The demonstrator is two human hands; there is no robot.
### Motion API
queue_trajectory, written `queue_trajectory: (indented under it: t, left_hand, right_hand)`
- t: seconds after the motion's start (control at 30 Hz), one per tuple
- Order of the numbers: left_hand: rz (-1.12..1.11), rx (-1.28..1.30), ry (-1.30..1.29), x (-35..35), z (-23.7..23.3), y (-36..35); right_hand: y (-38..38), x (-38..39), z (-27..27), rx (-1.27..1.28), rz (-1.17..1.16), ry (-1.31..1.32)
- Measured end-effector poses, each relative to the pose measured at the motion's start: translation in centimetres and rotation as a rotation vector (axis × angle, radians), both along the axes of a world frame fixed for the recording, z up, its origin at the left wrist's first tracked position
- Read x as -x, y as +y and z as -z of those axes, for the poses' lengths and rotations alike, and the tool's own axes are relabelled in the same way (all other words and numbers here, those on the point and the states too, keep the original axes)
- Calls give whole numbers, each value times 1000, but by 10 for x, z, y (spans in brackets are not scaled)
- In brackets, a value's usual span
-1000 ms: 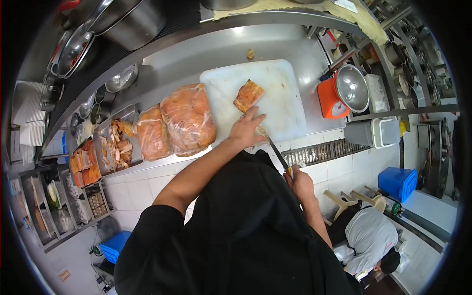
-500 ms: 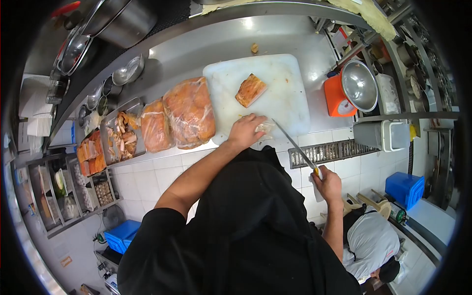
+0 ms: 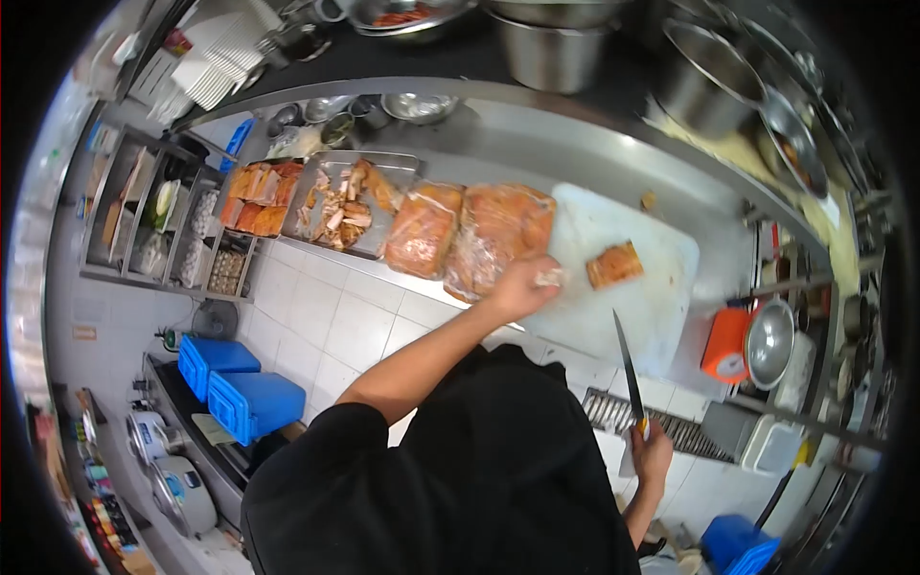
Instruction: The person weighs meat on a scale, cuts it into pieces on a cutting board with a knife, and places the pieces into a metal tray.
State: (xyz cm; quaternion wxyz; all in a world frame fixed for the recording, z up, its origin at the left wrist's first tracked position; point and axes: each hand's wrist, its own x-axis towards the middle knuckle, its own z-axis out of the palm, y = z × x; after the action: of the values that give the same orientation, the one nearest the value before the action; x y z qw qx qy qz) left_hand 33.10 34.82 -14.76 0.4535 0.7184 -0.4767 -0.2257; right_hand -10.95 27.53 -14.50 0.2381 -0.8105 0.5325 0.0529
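Note:
My left hand (image 3: pixel 524 289) is closed around a crumpled bit of clear plastic wrap (image 3: pixel 549 278), at the left edge of the white cutting board (image 3: pixel 661 316). Low on the right, my right hand (image 3: pixel 653 454) grips a long knife (image 3: pixel 629 369) by its handle, with the blade pointing up toward the board. A browned chunk of meat (image 3: pixel 613 264) lies on the board. Beside my left hand rest a large plastic-wrapped slab of meat (image 3: pixel 503 230) and a smaller wrapped slab (image 3: pixel 422 230).
Farther left, a metal tray (image 3: pixel 383 245) holds chopped meat, next to a tray of meat blocks (image 3: pixel 257 199). An orange scale (image 3: pixel 725 345) with a metal bowl (image 3: pixel 770 342) stands right of the board. A shelf with a steel pot (image 3: pixel 551 57) runs along the back.
My left hand has lifted the plastic wrap off the board's near edge and moved left, beside the wrapped slabs. The view has turned leftward. The knife stays in my right hand.

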Motion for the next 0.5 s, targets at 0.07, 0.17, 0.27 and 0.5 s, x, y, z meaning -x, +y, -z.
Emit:
queue_trajectory:
  t: [0.07, 0.17, 0.27, 0.5]
  left_hand:
    - [-191, 87, -126, -53, -16, 24]
    - [-555, 197, -167, -157, -24, 72]
    - [-905, 193, -55, -292, 5, 133]
    - [-1242, -150, -433, -547, -9, 221]
  right_hand:
    - [3, -9, 2, 55, -17, -23]
    - [14, -34, -1, 33, 17, -68]
    - [34, -66, 0, 18, 110, -84]
    - [82, -99, 17, 67, 175, -183]
